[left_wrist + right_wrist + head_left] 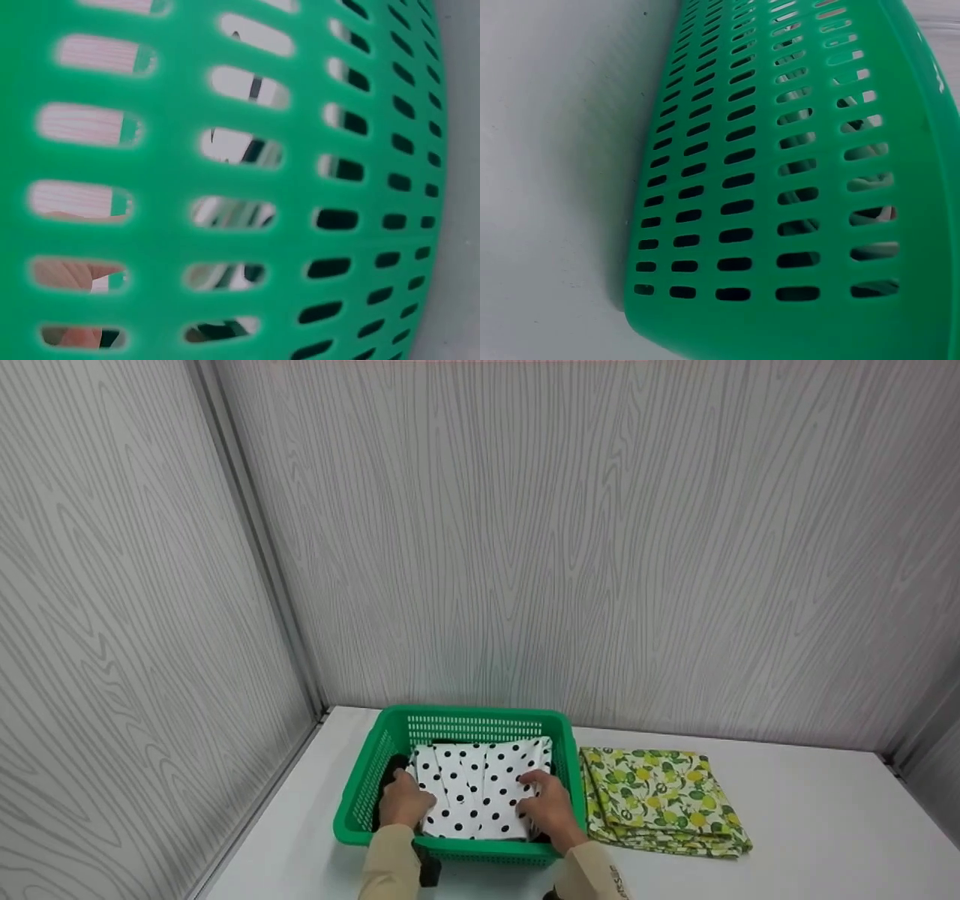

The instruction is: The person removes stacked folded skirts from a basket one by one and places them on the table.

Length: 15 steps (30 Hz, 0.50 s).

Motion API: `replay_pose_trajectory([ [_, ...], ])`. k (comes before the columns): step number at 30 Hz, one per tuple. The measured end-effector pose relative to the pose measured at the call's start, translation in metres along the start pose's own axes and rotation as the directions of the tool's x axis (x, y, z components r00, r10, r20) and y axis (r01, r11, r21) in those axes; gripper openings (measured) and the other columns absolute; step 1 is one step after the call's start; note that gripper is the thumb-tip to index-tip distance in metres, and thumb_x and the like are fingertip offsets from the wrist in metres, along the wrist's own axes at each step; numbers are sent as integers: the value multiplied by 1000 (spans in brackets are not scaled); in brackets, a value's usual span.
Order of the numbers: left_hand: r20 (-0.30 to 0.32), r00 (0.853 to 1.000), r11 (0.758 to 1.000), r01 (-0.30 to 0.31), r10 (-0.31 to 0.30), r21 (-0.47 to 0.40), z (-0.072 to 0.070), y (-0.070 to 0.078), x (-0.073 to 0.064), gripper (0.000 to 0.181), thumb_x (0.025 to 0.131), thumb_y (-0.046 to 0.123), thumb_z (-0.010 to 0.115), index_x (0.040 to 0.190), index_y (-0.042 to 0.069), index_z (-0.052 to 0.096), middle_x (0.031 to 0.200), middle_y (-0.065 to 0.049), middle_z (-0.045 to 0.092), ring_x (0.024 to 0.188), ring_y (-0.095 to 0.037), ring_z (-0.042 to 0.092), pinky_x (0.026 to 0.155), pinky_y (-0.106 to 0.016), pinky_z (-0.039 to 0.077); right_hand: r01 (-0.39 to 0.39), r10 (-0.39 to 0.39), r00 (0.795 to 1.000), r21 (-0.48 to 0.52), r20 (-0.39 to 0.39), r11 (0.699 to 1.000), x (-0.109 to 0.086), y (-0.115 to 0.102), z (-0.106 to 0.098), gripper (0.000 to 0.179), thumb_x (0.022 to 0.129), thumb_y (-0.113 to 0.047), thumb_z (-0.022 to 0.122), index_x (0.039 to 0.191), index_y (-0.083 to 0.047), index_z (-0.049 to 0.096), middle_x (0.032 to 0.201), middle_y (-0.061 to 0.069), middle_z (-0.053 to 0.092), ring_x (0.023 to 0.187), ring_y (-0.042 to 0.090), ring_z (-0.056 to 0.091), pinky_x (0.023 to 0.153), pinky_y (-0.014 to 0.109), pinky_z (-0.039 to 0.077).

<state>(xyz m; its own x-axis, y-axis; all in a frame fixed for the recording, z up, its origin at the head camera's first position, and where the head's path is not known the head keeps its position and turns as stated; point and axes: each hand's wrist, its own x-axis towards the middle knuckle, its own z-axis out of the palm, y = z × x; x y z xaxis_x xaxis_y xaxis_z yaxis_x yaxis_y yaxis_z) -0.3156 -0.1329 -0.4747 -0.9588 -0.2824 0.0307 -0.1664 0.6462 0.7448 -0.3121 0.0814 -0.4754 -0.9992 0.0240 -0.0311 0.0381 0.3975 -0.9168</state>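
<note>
A folded white cloth with black polka dots lies in a green plastic basket. At the cloth's left edge is my left hand, its thumb touching the top; its other fingertips are partly hidden. My right hand rests on the cloth's right side, with thumb and fingers spread apart. Dark material shows inside the basket at the left of the cloth. Both wrist views mostly face the basket's slotted front wall, with bits of the cloth and skin visible through the slots.
Right of the basket, close to its side, lies a folded stack of lemon-print cloth. The white table meets patterned grey panels at the back and left.
</note>
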Motion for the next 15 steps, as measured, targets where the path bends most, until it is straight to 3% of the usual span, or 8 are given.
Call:
replay_pose_trajectory([
  [6,10,1000,999,25,-25,23,1,0,-1,40,74,4,62,108,-13,49,87,-22,57,69,-30,53,59,-42,45,-43,43,999,10,8,999,1,1,-1,41,67,9,61,107,0,61,117,18,53,97,28,49,81,42,42],
  [10,2,999,991,54,-54,124,1,1,1,27,74,7,64,96,-6,57,95,-25,54,92,-44,49,78,-55,39,-77,77,997,21,11,997,2,-1,0,41,67,9,63,107,0,61,118,18,52,97,28,48,83,43,41],
  [15,26,993,986,108,-112,130,1,4,3,48,77,8,64,121,-4,51,117,-34,41,109,-55,36,87,-65,29,-88,88,996,30,9,996,3,-2,0,41,67,9,62,107,0,61,118,18,52,97,29,48,83,43,41],
])
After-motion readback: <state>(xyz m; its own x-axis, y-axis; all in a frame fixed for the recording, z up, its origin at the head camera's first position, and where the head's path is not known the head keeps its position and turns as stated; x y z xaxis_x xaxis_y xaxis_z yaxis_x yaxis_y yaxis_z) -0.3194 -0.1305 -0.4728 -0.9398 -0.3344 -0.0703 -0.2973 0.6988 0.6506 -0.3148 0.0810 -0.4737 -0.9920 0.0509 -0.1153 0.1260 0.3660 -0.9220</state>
